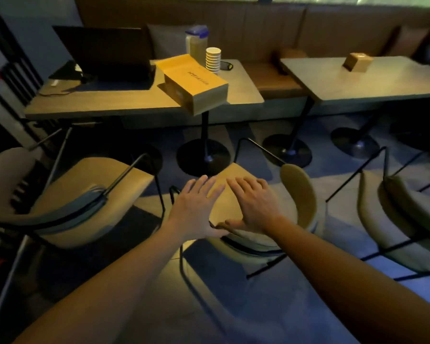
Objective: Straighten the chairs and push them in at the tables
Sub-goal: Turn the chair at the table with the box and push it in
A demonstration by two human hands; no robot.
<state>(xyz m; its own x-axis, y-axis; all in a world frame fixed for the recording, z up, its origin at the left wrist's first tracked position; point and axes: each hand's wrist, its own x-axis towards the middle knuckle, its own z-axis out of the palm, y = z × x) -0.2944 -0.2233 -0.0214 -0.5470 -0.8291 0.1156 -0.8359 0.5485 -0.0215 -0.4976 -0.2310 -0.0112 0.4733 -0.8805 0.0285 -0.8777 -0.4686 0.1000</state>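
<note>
A beige padded chair (pixel 299 194) with black metal legs stands turned at an angle, back from the left table (pixel 144 98). My left hand (pixel 196 209) and my right hand (pixel 253 204) hover flat over its seat, fingers spread, thumbs close to the seat's near edge; neither grips anything. A second beige chair (pixel 85 194) stands askew at the left, and a third chair (pixel 392 219) stands at the right, pulled out from the right table (pixel 358 80).
The left table carries a laptop (pixel 109 53), a cardboard box (pixel 196 83) overhanging its front edge, a stack of paper cups (pixel 212 59) and a lidded jug (pixel 196 43). A small box (pixel 356 61) sits on the right table. Round pedestal bases (pixel 204 157) stand under the tables; a bench (pixel 271 80) runs behind.
</note>
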